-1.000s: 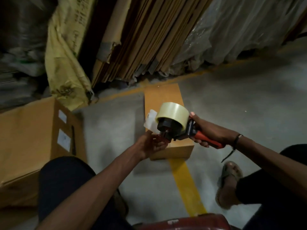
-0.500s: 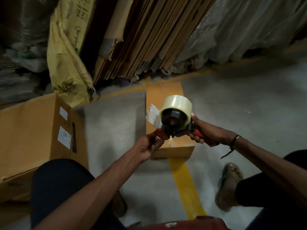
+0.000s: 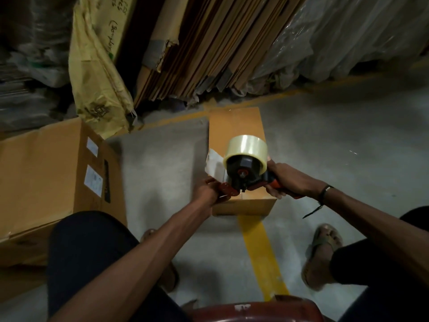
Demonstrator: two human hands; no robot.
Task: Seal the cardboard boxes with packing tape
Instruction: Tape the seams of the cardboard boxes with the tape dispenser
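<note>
Bottom centre, the rim of a dark red stool (image 3: 253,310) is showing, so the person is probably sitting, knees spread, sandalled feet (image 3: 322,252) planted on the grey floor (image 3: 348,147) either side of a yellow floor stripe (image 3: 260,256). Mid-frame the right hand (image 3: 286,182) is clenching round the red handle of the tape dispenser (image 3: 246,173), holding it tilted just above the near end of the small cardboard box (image 3: 234,126), likely to line the blade end up with the box edge. The left hand (image 3: 210,190) is curling its fingers at the dispenser's red front plate, apparently pinching the loose tape end there; the exact pinch point is hard to tell. The tape roll (image 3: 246,148) is sitting on the dispenser hub, with a pale flap of tape (image 3: 214,163) sticking out to its left. The small box is lying closed on the floor at centre, long side running away from the person, no tape strip clearly visible on top yet. At left a large cardboard box (image 3: 46,173) with white labels is standing beside the knee, probably waiting its turn. Farther back, upper centre, flattened cardboard sheets (image 3: 209,47) are leaning upright, a yellow sack (image 3: 97,66) at upper left, plastic wrapping (image 3: 336,38) at upper right.
</note>
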